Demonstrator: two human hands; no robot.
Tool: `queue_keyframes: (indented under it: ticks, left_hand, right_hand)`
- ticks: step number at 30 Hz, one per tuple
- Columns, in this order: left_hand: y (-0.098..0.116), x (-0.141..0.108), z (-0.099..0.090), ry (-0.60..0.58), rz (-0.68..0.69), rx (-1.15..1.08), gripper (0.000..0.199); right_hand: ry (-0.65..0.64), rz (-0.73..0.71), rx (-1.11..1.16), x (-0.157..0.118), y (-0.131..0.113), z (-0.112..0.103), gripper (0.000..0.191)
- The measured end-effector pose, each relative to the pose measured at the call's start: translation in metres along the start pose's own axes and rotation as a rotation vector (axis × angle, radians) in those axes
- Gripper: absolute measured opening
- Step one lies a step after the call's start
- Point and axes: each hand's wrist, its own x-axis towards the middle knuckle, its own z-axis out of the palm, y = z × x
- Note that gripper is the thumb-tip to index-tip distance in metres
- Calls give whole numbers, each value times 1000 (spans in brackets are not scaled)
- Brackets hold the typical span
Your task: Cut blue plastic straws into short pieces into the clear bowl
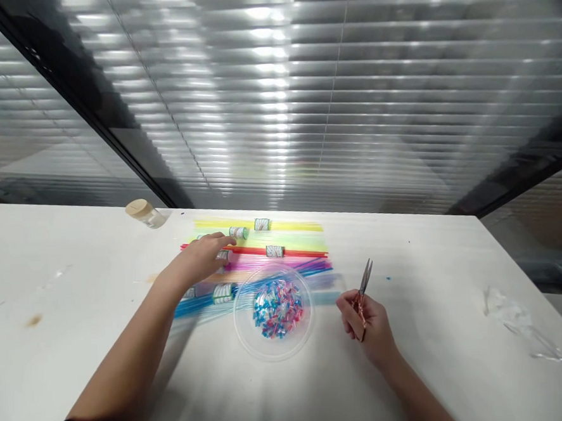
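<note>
My right hand (368, 322) grips a pair of scissors (362, 294) by its copper-coloured handles, blades pointing up and away from me. My left hand (205, 256) reaches over bundles of thin coloured plastic straws, its thumb and fingers apart above the red straws (252, 250). Yellow straws (296, 226) lie behind these; purple, pink and blue straws (198, 304) lie nearer. Paper labels wrap several bundles, such as one label (274, 251) on the red ones. Between my hands stands a clear round bowl (245, 343) holding many short cut pieces (278, 309), mostly blue and pink.
A small jar with a beige lid (144, 212) stands at the back left of the white table (442, 353). Crumpled clear plastic (511, 314) lies at the right. Behind the table's far edge is glass with blinds (265, 110).
</note>
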Motion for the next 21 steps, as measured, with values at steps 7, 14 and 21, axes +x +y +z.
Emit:
queue_keyframes:
  ticks: [7,14,21]
  left_hand:
    - [-8,1,8,-34,68,-85,39]
    - [-5,2,6,-4,74,-84,37]
    - [1,-3,0,90,99,-57,32]
  right_hand:
    - [-82,84,-67,-12,-2,29,42]
    - [-187,100,-116,-23,-5,40,41]
    - [-142,103,-59,-20,-3,15,38]
